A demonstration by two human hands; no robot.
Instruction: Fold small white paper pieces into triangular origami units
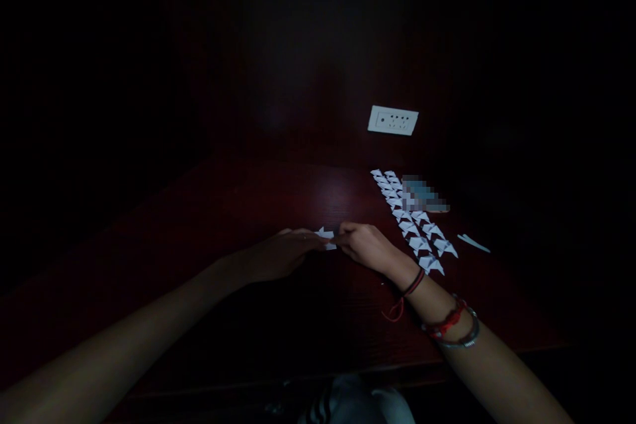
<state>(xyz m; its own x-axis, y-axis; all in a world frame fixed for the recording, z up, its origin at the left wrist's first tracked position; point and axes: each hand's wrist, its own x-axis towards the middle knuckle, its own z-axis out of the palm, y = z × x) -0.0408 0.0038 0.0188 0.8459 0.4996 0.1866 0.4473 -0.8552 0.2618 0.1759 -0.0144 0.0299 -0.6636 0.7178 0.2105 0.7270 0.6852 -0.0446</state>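
Note:
A small white piece of folded paper (326,234) lies on the dark red table in front of me, a pointed flap sticking up at its far side. My left hand (283,253) reaches it from the left, fingers together and holding its near left part. From the other side my right hand (366,246), fingers curled, grips the paper's right edge at the fingertips. The fingers hide part of the paper. To the right, two rows of small folded white paper figures (421,244) run away from me towards the wall.
A phone-like flat object (426,195), blurred out, lies beside the far paper figures. Thin white strips (474,242) rest further right. A wall socket (393,120) sits above the back of the table (223,205). Darkness surrounds the scene.

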